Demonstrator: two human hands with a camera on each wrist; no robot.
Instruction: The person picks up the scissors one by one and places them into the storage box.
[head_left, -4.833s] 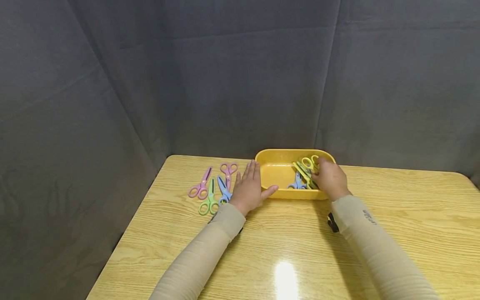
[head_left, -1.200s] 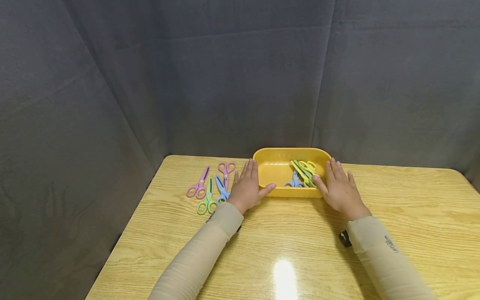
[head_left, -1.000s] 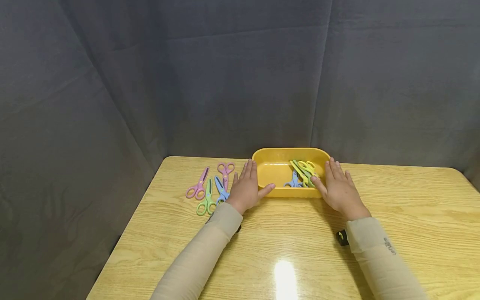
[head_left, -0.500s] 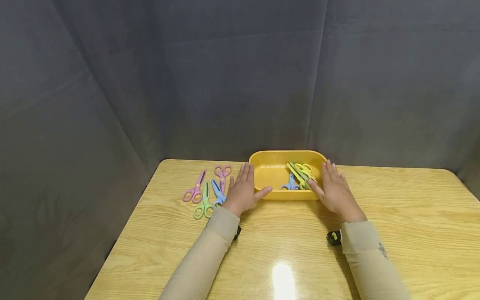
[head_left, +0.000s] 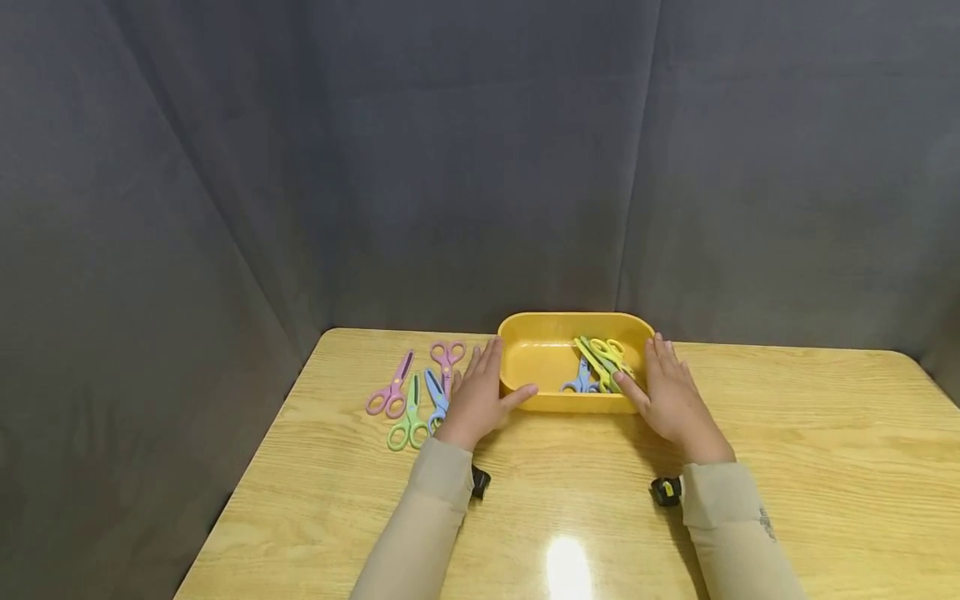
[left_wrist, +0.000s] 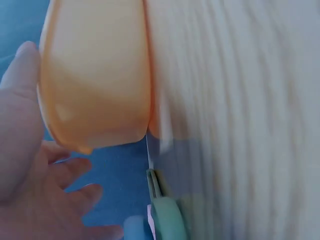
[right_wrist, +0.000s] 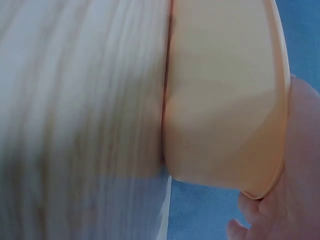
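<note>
A yellow plastic box stands near the back edge of the table, one hand at each end. My left hand lies along its left end with straight fingers, thumb at the front rim. At the opposite end, my right hand has its fingers straight against the wall and its thumb over the front rim. Inside the box, toward the right, lie blue scissors, yellow scissors and more green-yellow ones overlapping. The right wrist view shows the box wall with the hand at its rim.
Left of the box lie pink scissors, a second pink pair, green scissors and blue scissors, partly behind my left hand. A grey curtain hangs behind the wooden table.
My right hand has left the scissors inside the box and moved to the box's right end. The left hand stays at the left end. The view has shifted slightly.
</note>
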